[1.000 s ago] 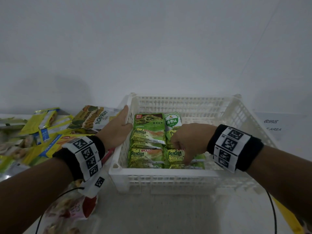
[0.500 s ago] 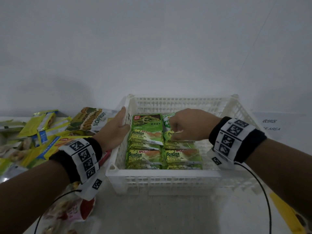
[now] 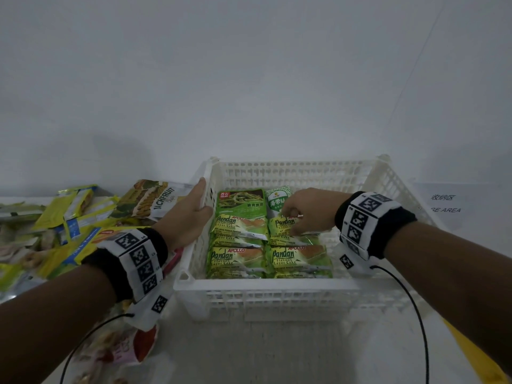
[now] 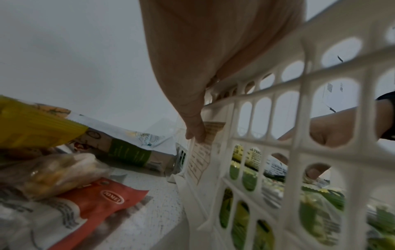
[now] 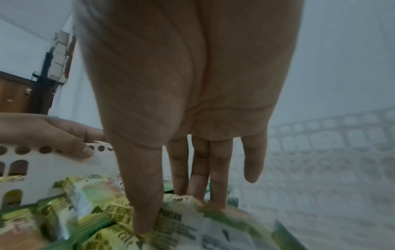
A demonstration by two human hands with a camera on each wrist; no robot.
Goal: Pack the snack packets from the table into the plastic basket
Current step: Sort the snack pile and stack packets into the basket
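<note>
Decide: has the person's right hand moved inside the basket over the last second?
Yes. The right hand has moved from near the basket's front wall toward its back wall, now on a rear Pandan packet.

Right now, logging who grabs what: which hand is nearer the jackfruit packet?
Left. The left hand grips the basket wall right beside the jackfruit packet; the right hand is inside the basket on a pandan packet.
</note>
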